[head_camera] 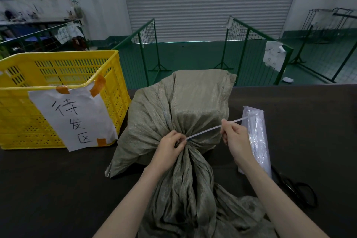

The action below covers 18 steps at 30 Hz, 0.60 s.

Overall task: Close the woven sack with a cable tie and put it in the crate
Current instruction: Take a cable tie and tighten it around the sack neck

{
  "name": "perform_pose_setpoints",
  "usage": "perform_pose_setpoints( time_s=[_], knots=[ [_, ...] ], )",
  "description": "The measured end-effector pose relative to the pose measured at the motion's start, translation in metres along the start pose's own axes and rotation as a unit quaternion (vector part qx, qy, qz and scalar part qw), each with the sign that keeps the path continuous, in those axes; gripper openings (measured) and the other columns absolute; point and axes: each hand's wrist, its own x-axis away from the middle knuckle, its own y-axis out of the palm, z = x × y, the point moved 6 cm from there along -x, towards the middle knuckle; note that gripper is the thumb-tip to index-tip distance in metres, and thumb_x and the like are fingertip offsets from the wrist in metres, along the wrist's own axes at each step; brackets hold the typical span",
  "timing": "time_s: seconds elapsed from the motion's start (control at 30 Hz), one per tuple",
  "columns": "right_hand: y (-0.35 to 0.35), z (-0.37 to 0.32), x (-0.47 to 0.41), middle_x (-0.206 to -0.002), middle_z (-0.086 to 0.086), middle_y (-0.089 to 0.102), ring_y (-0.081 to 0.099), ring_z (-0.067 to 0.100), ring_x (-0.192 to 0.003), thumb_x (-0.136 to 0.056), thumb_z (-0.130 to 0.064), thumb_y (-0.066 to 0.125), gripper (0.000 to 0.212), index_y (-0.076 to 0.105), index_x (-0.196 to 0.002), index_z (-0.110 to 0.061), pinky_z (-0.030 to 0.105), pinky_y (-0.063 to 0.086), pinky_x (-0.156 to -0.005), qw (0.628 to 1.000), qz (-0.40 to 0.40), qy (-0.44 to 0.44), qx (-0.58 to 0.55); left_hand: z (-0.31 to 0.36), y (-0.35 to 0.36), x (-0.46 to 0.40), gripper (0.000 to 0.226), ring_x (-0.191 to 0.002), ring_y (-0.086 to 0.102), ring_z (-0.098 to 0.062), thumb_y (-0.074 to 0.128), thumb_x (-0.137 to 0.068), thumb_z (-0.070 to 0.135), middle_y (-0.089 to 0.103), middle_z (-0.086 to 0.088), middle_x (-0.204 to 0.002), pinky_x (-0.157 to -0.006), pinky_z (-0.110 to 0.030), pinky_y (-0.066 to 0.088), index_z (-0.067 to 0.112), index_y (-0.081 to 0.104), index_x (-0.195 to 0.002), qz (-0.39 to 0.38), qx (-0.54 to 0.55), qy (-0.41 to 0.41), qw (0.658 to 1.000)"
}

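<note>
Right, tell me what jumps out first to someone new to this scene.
The grey-green woven sack in the middle of the dark table, its neck gathered. The left hand pinches the neck while the right hand pulls the white cable tie taut. The yellow crate with a handwritten paper sign stands at left.

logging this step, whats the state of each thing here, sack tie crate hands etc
sack: on the table, neck gathered
tie: round the neck, tail pulled taut
left hand: pinches the neck at the tie
right hand: grips the tail
crate: upright, open top, paper label taped on
scissors: lying on the table, untouched
</note>
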Motion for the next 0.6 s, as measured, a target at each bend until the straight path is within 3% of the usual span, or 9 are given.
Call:
perform_pose_setpoints(
  time_s=[0.17, 0.27, 0.37, 0.43, 0.53, 0.6],
  knots=[
    [0.005, 0.001, 0.011, -0.058, 0.01, 0.044, 0.041, 0.02, -0.058, -0.094, -0.024, 0.055, 0.038, 0.053, -0.064, 0.0, 0.027, 0.035, -0.054, 0.999, -0.025, -0.024, -0.012, -0.003, 0.001, 0.012, 0.011, -0.093, 0.047, -0.011, 0.061, -0.091, 0.018, 0.047, 0.001, -0.096, -0.082, -0.002, 0.031, 0.01, 0.069, -0.094, 0.071, 0.0, -0.028, 0.997],
    [0.007, 0.02, 0.01, -0.066, 0.002, 0.054, 0.048, 0.016, -0.066, -0.085, -0.018, 0.065, 0.019, 0.057, -0.07, -0.011, 0.031, 0.04, -0.065, 0.999, -0.041, -0.005, 0.029, -0.005, -0.003, 0.017, 0.009, -0.093, 0.049, -0.008, 0.062, -0.09, 0.019, 0.046, 0.001, -0.095, -0.083, -0.006, 0.035, 0.013, 0.068, -0.089, 0.104, 0.048, -0.076, 0.991],
    [0.016, 0.053, 0.012, -0.085, 0.0, 0.063, 0.057, 0.016, -0.081, -0.08, -0.015, 0.069, 0.015, 0.055, -0.081, -0.021, 0.032, 0.044, -0.078, 0.991, -0.064, 0.092, 0.075, -0.002, -0.006, 0.024, 0.008, -0.086, 0.053, 0.002, 0.062, -0.09, 0.013, 0.049, 0.001, -0.091, -0.078, -0.003, 0.036, 0.011, 0.068, -0.087, 0.158, 0.103, -0.114, 0.975],
    [0.028, 0.071, 0.017, -0.1, 0.006, 0.065, 0.059, 0.019, -0.09, -0.079, -0.025, 0.071, 0.019, 0.054, -0.087, -0.021, 0.037, 0.046, -0.082, 0.98, -0.082, 0.171, 0.061, -0.003, -0.006, 0.031, 0.008, -0.084, 0.053, 0.009, 0.06, -0.091, 0.01, 0.051, -0.001, -0.091, -0.077, -0.001, 0.035, 0.011, 0.068, -0.087, 0.191, 0.129, -0.137, 0.963],
    [0.044, 0.079, 0.022, -0.102, 0.003, 0.06, 0.058, 0.02, -0.094, -0.081, -0.042, 0.068, 0.032, 0.051, -0.096, -0.019, 0.037, 0.046, -0.074, 0.964, -0.088, 0.25, 0.02, -0.01, -0.003, 0.044, 0.013, -0.083, 0.053, 0.013, 0.057, -0.093, 0.011, 0.054, -0.002, -0.092, -0.076, 0.001, 0.035, 0.018, 0.065, -0.085, 0.229, 0.177, -0.192, 0.938],
    [0.05, 0.077, 0.019, -0.1, 0.003, 0.058, 0.058, 0.018, -0.092, -0.083, -0.043, 0.067, 0.036, 0.046, -0.097, -0.016, 0.037, 0.048, -0.077, 0.96, -0.074, 0.269, -0.023, -0.02, 0.0, 0.05, 0.019, -0.084, 0.054, 0.007, 0.056, -0.094, 0.014, 0.057, -0.003, -0.093, -0.076, -0.001, 0.037, 0.025, 0.063, -0.08, 0.25, 0.219, -0.233, 0.914]
  ],
)
